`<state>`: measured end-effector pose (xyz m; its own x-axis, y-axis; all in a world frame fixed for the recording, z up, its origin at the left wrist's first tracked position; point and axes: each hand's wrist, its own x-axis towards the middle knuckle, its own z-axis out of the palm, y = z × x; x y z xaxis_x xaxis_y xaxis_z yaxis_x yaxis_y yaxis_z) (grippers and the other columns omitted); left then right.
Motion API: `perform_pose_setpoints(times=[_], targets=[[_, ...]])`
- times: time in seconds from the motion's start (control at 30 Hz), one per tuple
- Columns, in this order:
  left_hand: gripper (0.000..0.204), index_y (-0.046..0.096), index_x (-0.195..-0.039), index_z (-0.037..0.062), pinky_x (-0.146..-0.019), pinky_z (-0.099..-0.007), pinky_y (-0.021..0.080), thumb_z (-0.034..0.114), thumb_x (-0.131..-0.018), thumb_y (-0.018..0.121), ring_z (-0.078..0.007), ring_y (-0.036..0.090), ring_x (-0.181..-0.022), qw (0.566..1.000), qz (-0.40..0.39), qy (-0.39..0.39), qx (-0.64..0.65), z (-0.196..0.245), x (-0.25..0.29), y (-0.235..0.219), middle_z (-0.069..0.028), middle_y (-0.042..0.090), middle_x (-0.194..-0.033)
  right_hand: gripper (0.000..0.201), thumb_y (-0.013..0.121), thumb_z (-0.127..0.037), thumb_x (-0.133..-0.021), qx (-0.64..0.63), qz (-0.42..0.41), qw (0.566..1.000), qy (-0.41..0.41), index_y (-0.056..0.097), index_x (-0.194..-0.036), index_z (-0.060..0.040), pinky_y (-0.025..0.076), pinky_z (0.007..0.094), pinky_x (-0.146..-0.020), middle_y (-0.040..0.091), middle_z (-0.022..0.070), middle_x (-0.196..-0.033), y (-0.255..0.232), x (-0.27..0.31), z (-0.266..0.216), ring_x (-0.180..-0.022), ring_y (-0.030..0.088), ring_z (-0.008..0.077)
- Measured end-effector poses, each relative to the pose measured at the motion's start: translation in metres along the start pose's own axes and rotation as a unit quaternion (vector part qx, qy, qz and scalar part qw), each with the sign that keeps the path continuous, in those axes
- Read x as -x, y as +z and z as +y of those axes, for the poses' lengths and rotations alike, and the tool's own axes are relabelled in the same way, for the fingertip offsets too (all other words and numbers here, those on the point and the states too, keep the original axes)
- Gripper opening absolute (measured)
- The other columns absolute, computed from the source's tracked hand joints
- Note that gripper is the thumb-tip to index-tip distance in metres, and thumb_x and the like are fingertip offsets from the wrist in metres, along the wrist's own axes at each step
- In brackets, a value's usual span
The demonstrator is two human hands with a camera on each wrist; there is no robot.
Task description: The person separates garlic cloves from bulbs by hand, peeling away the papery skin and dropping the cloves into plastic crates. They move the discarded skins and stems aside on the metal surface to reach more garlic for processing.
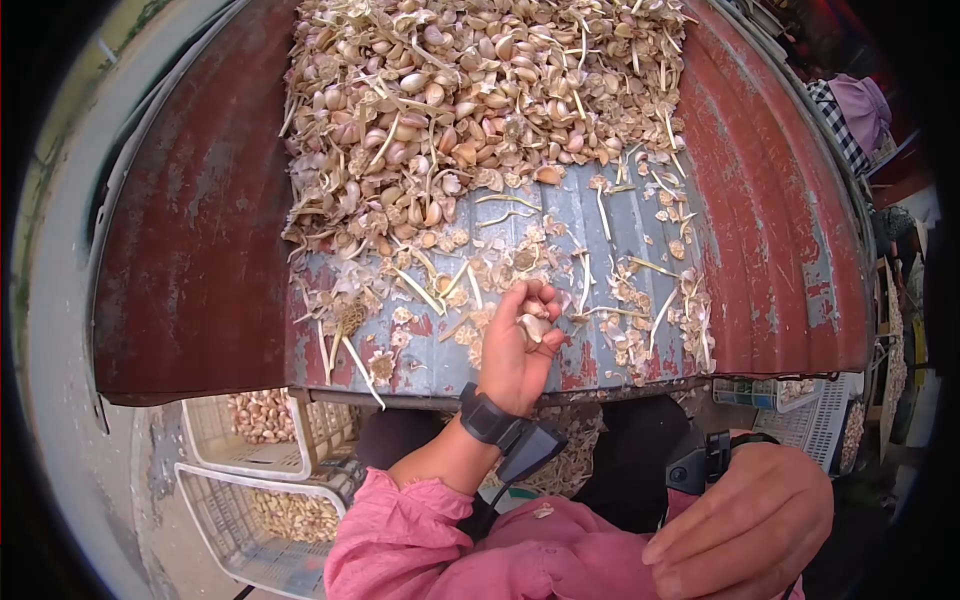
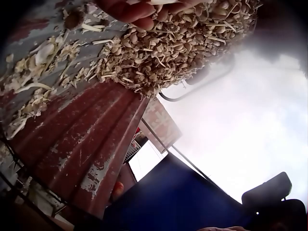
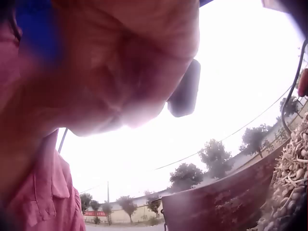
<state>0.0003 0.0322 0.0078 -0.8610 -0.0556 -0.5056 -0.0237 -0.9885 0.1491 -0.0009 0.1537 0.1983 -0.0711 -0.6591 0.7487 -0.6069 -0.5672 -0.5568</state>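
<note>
My left hand is palm up over the near part of the metal table, its fingers curled around a few pale garlic cloves. Loose skins and dry stalks lie around it, with a big heap of garlic cloves beyond. In the left wrist view only the fingers show, at the top edge. Down at the lower right, close to the pink sleeve, my right hand hangs with its fingers loosely extended to the left. The right wrist view shows its blurred palm, with nothing seen in it.
Red corrugated sides rise left and right of the grey table surface. Crates of cloves stand below at the left, and a blue-white crate stands below at the right. A thin rim edges the table.
</note>
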Motion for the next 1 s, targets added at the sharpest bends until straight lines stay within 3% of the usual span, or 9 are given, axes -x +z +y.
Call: perform_pose_setpoints(times=[0.1,0.57,0.63,0.7,0.8,0.83,0.87,0.97,1.0], targets=[[0.014,0.051,-0.09,0.0083,-0.051,-0.0223,0.039,0.021,-0.087,0.047,-0.0118,0.052,-0.07,1.0,-0.016,-0.002,0.002,-0.001,0.0,-0.005,-0.0038,0.055,-0.085,0.019,0.074,-0.009,-0.061,-0.009,0.014,0.995,0.097,0.066,-0.077,-0.0012,0.052,0.0259,-0.055,0.056,0.0095,-0.075,0.0,-0.011,-0.022,-0.061,0.058,0.0187],[0.017,0.052,-0.085,0.0094,-0.051,-0.0226,0.037,0.024,-0.089,0.044,-0.0093,0.05,-0.069,0.999,-0.034,-0.004,-0.01,-0.005,-0.003,-0.004,-0.0006,0.055,-0.081,0.016,0.072,-0.007,-0.058,0.139,0.063,0.985,0.083,0.064,-0.072,-0.008,0.048,0.0236,-0.052,0.056,0.0035,-0.071,0.012,-0.012,-0.032,-0.058,0.055,0.0155],[0.016,0.049,-0.09,0.0075,-0.052,-0.0241,0.04,0.022,-0.088,0.044,-0.0129,0.05,-0.07,1.0,-0.013,0.005,-0.018,-0.003,0.0,-0.002,-0.0047,0.054,-0.084,0.016,0.073,-0.009,-0.058,0.086,0.052,0.973,0.21,0.064,-0.071,-0.0081,0.048,0.0231,-0.051,0.056,0.0032,-0.071,0.006,-0.016,-0.04,-0.058,0.055,0.0155],[0.019,0.05,-0.093,0.0073,-0.054,-0.0247,0.041,0.024,-0.088,0.043,-0.0135,0.051,-0.072,0.999,-0.014,0.004,-0.031,-0.004,0.001,-0.001,-0.0053,0.055,-0.086,0.016,0.072,-0.008,-0.06,0.107,0.038,0.975,0.189,0.065,-0.073,-0.0066,0.049,0.0236,-0.052,0.056,0.004,-0.072,0.006,-0.012,-0.037,-0.059,0.056,0.0162],[0.025,0.052,-0.096,0.0081,-0.059,-0.026,0.045,0.029,-0.09,0.04,-0.0134,0.053,-0.077,0.998,-0.023,-0.008,-0.05,-0.001,0.006,0.005,-0.0045,0.057,-0.089,0.021,0.068,-0.004,-0.066,0.169,-0.086,0.967,0.17,0.064,-0.086,-0.0005,0.05,0.023,-0.055,0.056,0.0093,-0.085,-0.015,0.005,-0.008,-0.068,0.057,0.0171],[0.029,0.053,-0.096,0.0092,-0.062,-0.0268,0.047,0.032,-0.091,0.037,-0.0127,0.055,-0.079,0.998,-0.026,-0.022,-0.06,-0.001,0.008,0.008,-0.0032,0.058,-0.09,0.025,0.068,-0.001,-0.061,0.235,-0.121,0.946,0.189,0.064,-0.086,-0.0032,0.044,0.0243,-0.047,0.055,0.0074,-0.08,-0.015,0.004,0.014,-0.063,0.055,0.0163],[0.034,0.053,-0.099,0.0089,-0.062,-0.0275,0.046,0.035,-0.091,0.034,-0.0135,0.055,-0.08,0.998,-0.015,-0.045,-0.038,-0.001,0.007,0.01,-0.0038,0.058,-0.092,0.03,0.06,-0.003,-0.063,0.325,-0.095,0.911,0.235,0.057,-0.092,-0.0001,0.047,0.0321,-0.055,0.053,0.0108,-0.077,-0.004,0.011,0.035,-0.063,0.055,0.023],[0.033,0.053,-0.097,0.0091,-0.062,-0.0276,0.046,0.035,-0.091,0.033,-0.0143,0.055,-0.081,0.999,-0.001,-0.026,-0.021,0.002,0.009,0.013,-0.0042,0.058,-0.091,0.026,0.059,-0.005,-0.069,0.257,-0.089,0.893,0.358,0.057,-0.095,-0.0027,0.046,0.0328,-0.061,0.054,0.0114,-0.082,0.002,0.041,0.087,-0.069,0.056,0.027],[0.028,0.053,-0.092,0.0091,-0.057,-0.0262,0.044,0.032,-0.091,0.037,-0.0136,0.055,-0.079,0.999,-0.048,-0.006,0.014,0.0,0.001,0.004,-0.0042,0.057,-0.089,0.025,0.058,-0.006,-0.071,0.205,-0.1,0.885,0.405,0.058,-0.096,-0.003,0.046,0.0326,-0.061,0.054,0.0113,-0.082,-0.003,0.044,0.099,-0.07,0.056,0.0268]])
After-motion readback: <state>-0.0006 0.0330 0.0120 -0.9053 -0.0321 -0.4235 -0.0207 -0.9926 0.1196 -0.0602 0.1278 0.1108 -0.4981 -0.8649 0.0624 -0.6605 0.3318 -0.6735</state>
